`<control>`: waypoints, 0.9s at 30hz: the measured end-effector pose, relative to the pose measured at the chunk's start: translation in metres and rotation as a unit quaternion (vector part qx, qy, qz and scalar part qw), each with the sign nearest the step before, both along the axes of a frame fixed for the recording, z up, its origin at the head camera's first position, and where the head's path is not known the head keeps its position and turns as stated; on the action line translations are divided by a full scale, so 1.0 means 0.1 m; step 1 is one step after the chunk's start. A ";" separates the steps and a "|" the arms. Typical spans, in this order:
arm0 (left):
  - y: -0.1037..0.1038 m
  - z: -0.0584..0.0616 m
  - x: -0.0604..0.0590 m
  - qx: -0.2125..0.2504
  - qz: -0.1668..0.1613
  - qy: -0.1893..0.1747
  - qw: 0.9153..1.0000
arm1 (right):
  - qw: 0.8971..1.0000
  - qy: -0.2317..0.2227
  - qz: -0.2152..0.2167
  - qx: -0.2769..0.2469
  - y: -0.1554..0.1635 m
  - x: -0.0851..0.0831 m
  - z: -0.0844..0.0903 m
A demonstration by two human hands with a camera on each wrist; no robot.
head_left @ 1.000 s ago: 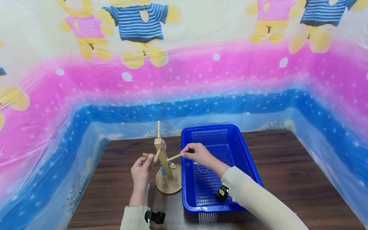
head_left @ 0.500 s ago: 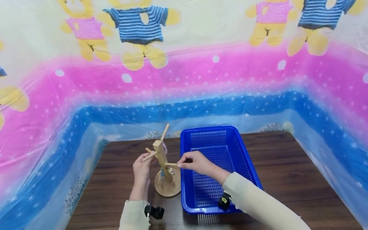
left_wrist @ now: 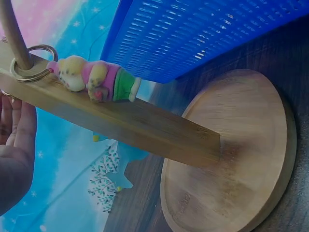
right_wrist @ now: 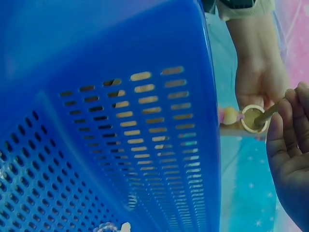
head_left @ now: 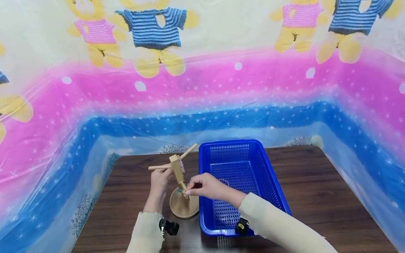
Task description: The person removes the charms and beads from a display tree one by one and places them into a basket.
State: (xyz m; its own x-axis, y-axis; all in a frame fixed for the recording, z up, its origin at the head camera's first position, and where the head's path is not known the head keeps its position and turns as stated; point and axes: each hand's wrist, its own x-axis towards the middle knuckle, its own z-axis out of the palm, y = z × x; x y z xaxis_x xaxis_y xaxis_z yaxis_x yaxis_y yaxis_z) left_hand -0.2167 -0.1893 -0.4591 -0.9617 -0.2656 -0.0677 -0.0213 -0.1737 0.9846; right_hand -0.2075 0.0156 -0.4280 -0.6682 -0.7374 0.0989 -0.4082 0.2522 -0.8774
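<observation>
We're gripping the wooden stand's (head_left: 178,175) post with the left hand (head_left: 160,181), lower centre of frame, base on the worktop (head_left: 316,182). Right hand (head_left: 202,186) is pinching a low peg (right_wrist: 266,115) carrying a gold ring (right_wrist: 253,119), just left of the blue basket (head_left: 269,168).

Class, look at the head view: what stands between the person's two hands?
The wooden stand's post stands between the left hand and right hand, seen in the head view.
</observation>
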 end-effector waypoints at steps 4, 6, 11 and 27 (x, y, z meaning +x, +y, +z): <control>-0.01 0.00 -0.04 -0.027 -0.013 -0.017 0.999 | 1.000 0.008 -0.004 0.012 -0.05 0.04 0.03; -0.01 0.00 -0.05 -0.028 -0.019 -0.018 0.999 | 1.000 0.011 -0.006 0.019 -0.06 0.05 0.04; -0.02 0.01 -0.07 -0.023 -0.034 -0.012 0.999 | 0.999 0.012 -0.018 0.033 -0.09 0.08 0.07; -0.02 -0.01 -0.12 -0.018 -0.049 -0.018 0.998 | 0.997 0.026 -0.070 0.012 -0.18 0.22 0.07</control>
